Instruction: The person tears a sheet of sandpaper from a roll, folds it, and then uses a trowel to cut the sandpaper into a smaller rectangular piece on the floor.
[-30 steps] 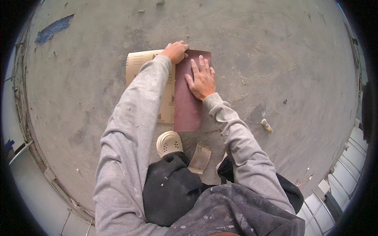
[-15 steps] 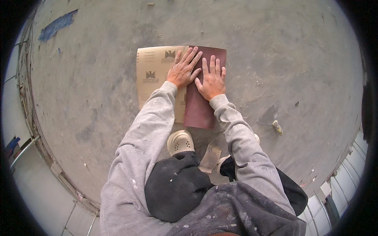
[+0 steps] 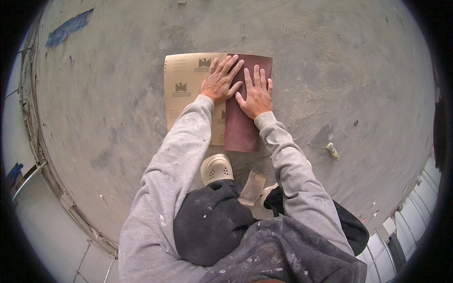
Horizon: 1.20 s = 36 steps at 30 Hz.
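Note:
On the concrete floor in front of me lies a sheet of sandpaper (image 3: pixel 184 106), its tan printed backing showing on the left. Its right part is folded over, so the dark red grit side (image 3: pixel 241 127) faces up there. My left hand (image 3: pixel 220 81) lies flat across the backing and the fold edge, fingers spread. Beside it, my right hand (image 3: pixel 255 94) presses flat on the red part, fingers stretched out. The two thumbs are close together near the fold. Neither hand grips anything.
A putty knife (image 3: pixel 330 148) lies on the floor to the right. Between my shoes (image 3: pixel 217 169) sits a small worn piece of sandpaper (image 3: pixel 252 187). A blue patch (image 3: pixel 69 29) marks the floor at far left. Panels with metal bars (image 3: pixel 33 181) line the sides.
Both hands stay flat on the folded sandpaper, with only a very slight shift of the right hand. The view itself has moved a little.

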Motion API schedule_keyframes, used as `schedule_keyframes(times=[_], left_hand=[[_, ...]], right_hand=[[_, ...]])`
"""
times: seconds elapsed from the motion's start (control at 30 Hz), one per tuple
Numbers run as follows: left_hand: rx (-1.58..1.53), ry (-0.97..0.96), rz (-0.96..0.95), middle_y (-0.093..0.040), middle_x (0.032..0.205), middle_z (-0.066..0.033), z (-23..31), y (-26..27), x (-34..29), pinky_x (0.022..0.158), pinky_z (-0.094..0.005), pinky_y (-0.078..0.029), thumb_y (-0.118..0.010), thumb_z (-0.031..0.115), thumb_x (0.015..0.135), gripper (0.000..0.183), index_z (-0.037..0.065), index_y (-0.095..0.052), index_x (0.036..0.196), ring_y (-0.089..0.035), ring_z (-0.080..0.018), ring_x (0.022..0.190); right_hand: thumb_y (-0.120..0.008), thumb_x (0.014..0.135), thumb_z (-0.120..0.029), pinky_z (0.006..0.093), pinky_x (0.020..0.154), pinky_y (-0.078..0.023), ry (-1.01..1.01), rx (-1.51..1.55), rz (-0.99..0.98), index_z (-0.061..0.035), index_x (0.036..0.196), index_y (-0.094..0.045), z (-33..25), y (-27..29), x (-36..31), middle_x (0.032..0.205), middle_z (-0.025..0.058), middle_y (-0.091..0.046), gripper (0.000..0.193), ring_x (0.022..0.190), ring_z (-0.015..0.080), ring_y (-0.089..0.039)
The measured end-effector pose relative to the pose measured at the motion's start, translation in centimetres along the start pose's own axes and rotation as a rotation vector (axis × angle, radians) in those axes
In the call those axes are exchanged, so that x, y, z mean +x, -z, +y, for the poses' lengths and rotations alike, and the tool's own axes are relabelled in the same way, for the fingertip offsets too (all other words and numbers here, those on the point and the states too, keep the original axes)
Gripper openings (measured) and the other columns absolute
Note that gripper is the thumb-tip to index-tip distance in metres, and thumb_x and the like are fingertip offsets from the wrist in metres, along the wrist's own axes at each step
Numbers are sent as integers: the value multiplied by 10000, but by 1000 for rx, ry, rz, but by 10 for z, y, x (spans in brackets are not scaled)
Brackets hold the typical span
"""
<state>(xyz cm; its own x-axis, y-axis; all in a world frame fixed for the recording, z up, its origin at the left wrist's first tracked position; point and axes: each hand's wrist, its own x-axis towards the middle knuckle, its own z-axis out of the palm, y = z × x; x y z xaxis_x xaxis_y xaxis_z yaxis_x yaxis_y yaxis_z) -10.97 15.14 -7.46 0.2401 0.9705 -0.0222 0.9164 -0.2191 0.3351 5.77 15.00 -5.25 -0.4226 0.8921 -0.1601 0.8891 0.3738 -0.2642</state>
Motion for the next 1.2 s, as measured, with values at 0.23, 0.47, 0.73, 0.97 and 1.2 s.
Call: schedule_keyframes(times=[0.23,0.47,0.73,0.97,1.2], left_hand=[[-32,17,-19,-204,1564,-20,-1,-2,1,1194,-459,-80,-504,450,917,684,234,-233,1507,-169,-201,1450],[6,33,-22,-203,1562,-18,2,1,1,1199,-459,-68,-496,439,922,671,235,-232,1504,-160,-201,1453],[33,28,-16,-188,1561,-19,0,-5,2,1202,-468,-68,-468,437,936,660,242,-203,1507,-158,-202,1450],[52,1,10,-200,1554,-39,0,-8,2,1192,-478,-82,-471,426,938,660,224,-203,1506,-162,-214,1448],[55,-8,19,-208,1555,-41,-1,-11,2,1183,-489,-81,-461,445,935,659,206,-225,1501,-177,-212,1446]], right_hand=[[-618,818,-453,509,1146,-145,-11,-20,-24,-142,1510,-242,-2,1,2,1574,183,-137,847,1452,329,-148],[-621,811,-456,510,1146,-135,-1,-8,10,-148,1512,-240,-1,-5,1,1575,183,-137,855,1450,332,-152],[-614,813,-479,506,1145,-127,12,-37,28,-155,1519,-220,2,-13,0,1579,178,-121,870,1451,326,-144],[-573,841,-492,513,1149,-122,9,-32,30,-165,1515,-234,4,-17,0,1579,180,-114,822,1452,339,-134],[-554,866,-454,504,1160,-100,54,-32,-24,-112,1506,-240,6,-9,-29,1573,203,-113,791,1459,347,-104]])
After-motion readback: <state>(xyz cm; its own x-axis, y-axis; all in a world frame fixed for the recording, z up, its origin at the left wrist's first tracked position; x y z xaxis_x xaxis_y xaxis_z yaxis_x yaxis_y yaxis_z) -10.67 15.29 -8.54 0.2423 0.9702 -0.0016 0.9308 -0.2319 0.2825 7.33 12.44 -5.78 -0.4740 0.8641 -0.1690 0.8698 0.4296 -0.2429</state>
